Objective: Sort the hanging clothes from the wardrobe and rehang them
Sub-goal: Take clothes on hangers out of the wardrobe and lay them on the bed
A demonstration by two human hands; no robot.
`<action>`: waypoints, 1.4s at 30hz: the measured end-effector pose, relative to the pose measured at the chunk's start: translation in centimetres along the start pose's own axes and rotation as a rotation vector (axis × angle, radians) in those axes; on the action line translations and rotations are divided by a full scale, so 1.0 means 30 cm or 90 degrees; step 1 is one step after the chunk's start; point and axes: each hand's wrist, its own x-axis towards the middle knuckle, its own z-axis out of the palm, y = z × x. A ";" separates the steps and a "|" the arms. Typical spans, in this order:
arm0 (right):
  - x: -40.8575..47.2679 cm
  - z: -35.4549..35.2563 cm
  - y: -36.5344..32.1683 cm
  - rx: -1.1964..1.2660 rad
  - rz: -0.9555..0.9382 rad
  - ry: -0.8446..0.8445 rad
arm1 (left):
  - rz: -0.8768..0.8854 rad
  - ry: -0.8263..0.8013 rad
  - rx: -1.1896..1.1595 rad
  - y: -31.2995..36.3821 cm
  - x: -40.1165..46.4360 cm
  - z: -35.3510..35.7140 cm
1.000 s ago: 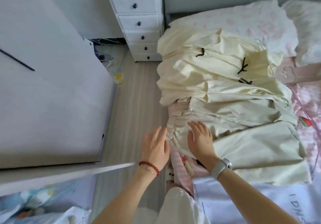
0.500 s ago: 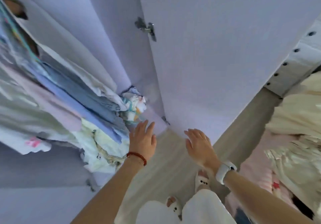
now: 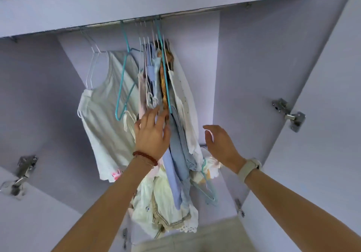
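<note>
- Right hand (image 3: 219, 144) near the bunch, fingers loosely spread, holding nothing.
- Left hand (image 3: 152, 134) flat against packed clothes (image 3: 176, 154), fingers straight, gripping nothing.
- Clothes crowded mid-wardrobe on the rail (image 3: 136, 20); likely to drag neighbours off if pulled.
- Bare teal hanger (image 3: 125, 79) loose among them; could snag or drop.
- White top (image 3: 101, 114) apart at left, lower risk.
</note>
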 end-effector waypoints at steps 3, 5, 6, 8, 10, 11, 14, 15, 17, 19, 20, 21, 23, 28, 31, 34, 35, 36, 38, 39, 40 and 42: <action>0.220 0.007 -0.094 0.131 -0.024 0.025 | 0.012 0.019 0.052 -0.019 0.131 0.012; 0.353 0.020 -0.151 0.205 -0.020 0.011 | 0.016 0.014 0.062 -0.029 0.191 0.043; 0.411 0.031 -0.174 0.216 -0.012 -0.011 | 0.018 0.012 0.064 -0.034 0.211 0.059; 0.496 0.057 -0.201 0.188 0.002 -0.059 | 0.031 0.022 0.066 -0.046 0.236 0.089; 0.532 0.073 -0.208 0.155 0.004 -0.076 | 0.052 0.041 0.059 -0.071 0.239 0.110; 0.540 0.076 -0.205 0.146 -0.001 -0.068 | 0.061 0.051 0.054 -0.089 0.238 0.119; 0.559 0.049 -0.184 0.087 -0.045 -0.003 | 0.081 0.081 0.048 -0.147 0.235 0.146; 0.569 0.035 -0.177 0.053 -0.055 0.022 | 0.085 0.086 0.043 -0.160 0.234 0.153; 0.585 0.015 -0.176 -0.034 -0.069 0.049 | 0.089 0.095 0.033 -0.173 0.234 0.163; 0.602 0.014 -0.196 -0.107 -0.058 0.041 | 0.088 0.098 0.020 -0.174 0.235 0.170; 0.612 0.017 -0.213 -0.130 -0.047 0.027 | 0.086 0.097 0.011 -0.172 0.237 0.171; 0.625 0.021 -0.230 -0.149 -0.034 0.011 | 0.084 0.097 0.005 -0.171 0.238 0.170; 0.651 0.024 -0.260 -0.174 -0.009 0.004 | 0.083 0.094 0.002 -0.173 0.241 0.165; 0.665 0.000 -0.272 -0.177 0.017 0.157 | 0.083 0.088 -0.021 -0.193 0.237 0.147; 0.639 -0.027 -0.249 -0.164 -0.001 0.207 | 0.066 0.084 -0.041 -0.201 0.239 0.145; 0.585 -0.060 -0.215 -0.123 -0.009 0.257 | 0.055 0.101 -0.038 -0.197 0.241 0.151; 0.562 -0.071 -0.199 -0.107 -0.010 0.267 | 0.051 0.108 -0.037 -0.188 0.243 0.152; 0.537 -0.082 -0.182 -0.095 -0.012 0.271 | 0.045 0.118 -0.035 -0.176 0.245 0.151; 0.474 -0.100 -0.143 -0.080 -0.012 0.272 | 0.035 0.135 -0.029 -0.136 0.249 0.142; 0.434 -0.105 -0.119 -0.075 -0.004 0.271 | 0.039 0.144 -0.024 -0.112 0.250 0.135; 0.386 -0.108 -0.094 -0.077 0.012 0.267 | 0.054 0.154 -0.022 -0.088 0.251 0.129; 0.272 -0.113 -0.038 -0.101 0.048 0.262 | 0.113 0.167 -0.038 -0.035 0.251 0.123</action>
